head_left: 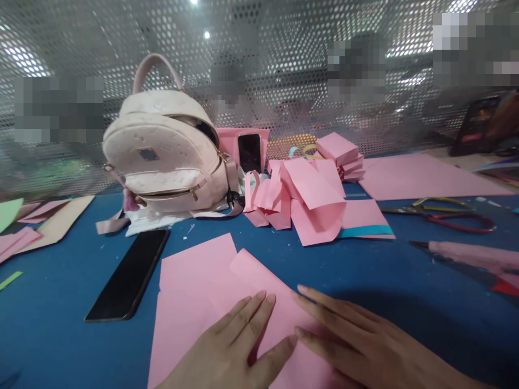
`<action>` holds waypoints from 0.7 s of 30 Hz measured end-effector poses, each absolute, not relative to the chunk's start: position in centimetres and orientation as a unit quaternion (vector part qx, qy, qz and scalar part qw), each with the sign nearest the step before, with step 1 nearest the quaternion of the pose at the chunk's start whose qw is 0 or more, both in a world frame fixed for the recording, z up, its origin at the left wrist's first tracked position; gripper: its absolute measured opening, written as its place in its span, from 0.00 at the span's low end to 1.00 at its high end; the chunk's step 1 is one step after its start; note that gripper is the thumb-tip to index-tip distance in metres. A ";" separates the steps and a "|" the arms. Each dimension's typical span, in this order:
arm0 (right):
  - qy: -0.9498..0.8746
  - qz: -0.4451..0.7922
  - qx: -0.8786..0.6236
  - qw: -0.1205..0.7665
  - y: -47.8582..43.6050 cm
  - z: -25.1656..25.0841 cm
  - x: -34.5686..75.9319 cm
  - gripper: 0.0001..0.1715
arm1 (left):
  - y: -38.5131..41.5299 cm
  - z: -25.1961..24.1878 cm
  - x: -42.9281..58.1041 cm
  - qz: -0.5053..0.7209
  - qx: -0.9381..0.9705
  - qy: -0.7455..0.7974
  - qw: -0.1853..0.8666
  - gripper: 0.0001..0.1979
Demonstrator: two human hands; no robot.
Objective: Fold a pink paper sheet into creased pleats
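The left hand (231, 348) and right hand (357, 340) lie flat and open on the paper (190, 292), gripping nothing. The paper's fold slants away leftward from the bench's (52, 324) near edge, closer to the left hand.

Matt pink paper (194, 292) at bottom centre, smooth on the matt blue table (405, 286). Left of it, a glossy black phone (128, 274). Upper left, an embossed leather-look backpack (162, 151), and a shiny perforated metal screen (284, 48) behind.
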State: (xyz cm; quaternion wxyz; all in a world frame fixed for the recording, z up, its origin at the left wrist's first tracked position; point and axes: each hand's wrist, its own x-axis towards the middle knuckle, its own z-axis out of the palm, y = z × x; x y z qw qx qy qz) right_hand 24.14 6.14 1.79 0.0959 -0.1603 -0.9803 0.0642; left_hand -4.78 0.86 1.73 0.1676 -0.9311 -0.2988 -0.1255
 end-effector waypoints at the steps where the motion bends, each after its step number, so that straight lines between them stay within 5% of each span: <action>1: -0.979 0.045 -0.169 0.106 6.1 1.6 24.3 0.36 | 0.8 1.7 -4.8 -0.127 -0.930 -0.301 0.169 0.24; 21: -0.975 -0.004 -0.198 0.100 6.2 0.7 23.9 0.37 | 1.0 2.0 -4.7 -0.129 -0.934 -0.295 0.154 0.21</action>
